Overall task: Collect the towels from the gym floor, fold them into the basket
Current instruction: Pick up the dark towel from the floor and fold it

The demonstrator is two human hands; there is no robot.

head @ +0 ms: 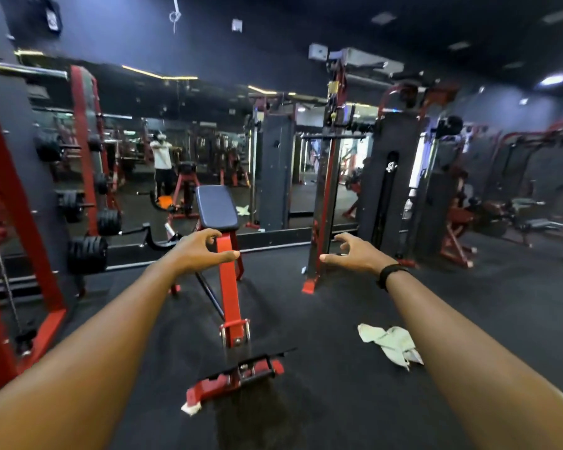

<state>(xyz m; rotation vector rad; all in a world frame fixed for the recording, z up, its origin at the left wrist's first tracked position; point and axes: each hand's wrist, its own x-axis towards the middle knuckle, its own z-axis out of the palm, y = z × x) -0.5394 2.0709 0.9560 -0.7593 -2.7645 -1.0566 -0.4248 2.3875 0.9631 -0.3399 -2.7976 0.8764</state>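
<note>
Right of the bench (229, 287), a towel (391, 343) lies on open floor (338, 401)

You stand on a dark rubber floor (322, 401) in a dim gym with dark walls and ceiling. A red-framed bench (229, 287) with a black pad sits ahead of you. Behind it a wide wall mirror (182, 157) reflects machines. A plate rack (85, 203) stands left, cable towers (394, 183) right.
</note>
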